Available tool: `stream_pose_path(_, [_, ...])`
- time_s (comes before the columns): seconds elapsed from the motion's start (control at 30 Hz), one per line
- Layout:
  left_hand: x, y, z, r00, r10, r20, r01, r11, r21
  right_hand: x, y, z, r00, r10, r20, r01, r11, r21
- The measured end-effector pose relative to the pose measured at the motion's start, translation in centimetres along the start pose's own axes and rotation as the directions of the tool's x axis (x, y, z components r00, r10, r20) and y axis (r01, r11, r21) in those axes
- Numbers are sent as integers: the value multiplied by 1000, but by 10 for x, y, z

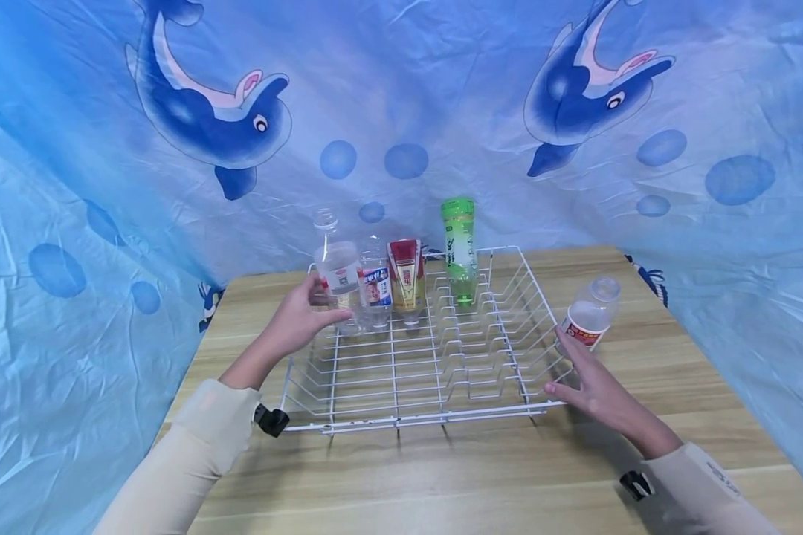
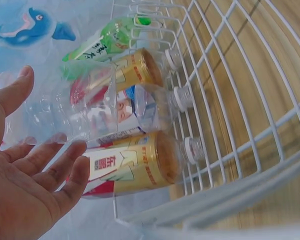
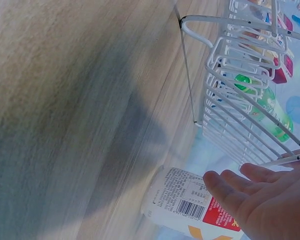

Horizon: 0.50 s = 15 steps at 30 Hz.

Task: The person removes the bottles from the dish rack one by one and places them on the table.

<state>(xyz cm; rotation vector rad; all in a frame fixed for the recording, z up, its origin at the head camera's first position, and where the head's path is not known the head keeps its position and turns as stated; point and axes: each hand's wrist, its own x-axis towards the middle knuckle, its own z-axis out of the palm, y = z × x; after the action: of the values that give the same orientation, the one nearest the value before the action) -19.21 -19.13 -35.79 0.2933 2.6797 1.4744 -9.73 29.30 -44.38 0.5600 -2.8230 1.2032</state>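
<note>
The left grip (image 1: 301,316) pinches one clear bottle (image 1: 337,271) between thumb and fingers, over the rack (image 1: 401,425). The clear bottle points mouth up, its long axis near upright with a slight lean; the left wrist view does not show its neck. Beyond this grip, four bottles stand cap down in the rack: a gold bottle (image 2: 140,165) (mostly hidden behind the clear one in the head view), a blue-label bottle (image 1: 378,288), a second gold bottle (image 1: 407,279) and a green bottle (image 1: 460,245). One red-label bottle (image 1: 590,321), mouth up on the tabletop (image 1: 676,371), is partly covered by the right grip (image 1: 592,386), whose fingers are spread at the rack's edge; I cannot tell whether they touch the bottle.
</note>
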Motion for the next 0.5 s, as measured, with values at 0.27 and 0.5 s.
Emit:
stream_pose_path(0.27, [-3,-5,-10,1000,-12,-1,12,1000,-10,0,0,1,1000,-8,-5,8,1000,-5])
stream_pose_path(0.5, [-6,-13,-21,1000,-7,-13,7,1000,-3,0,0,1,1000,-11,-2,11,1000,-5])
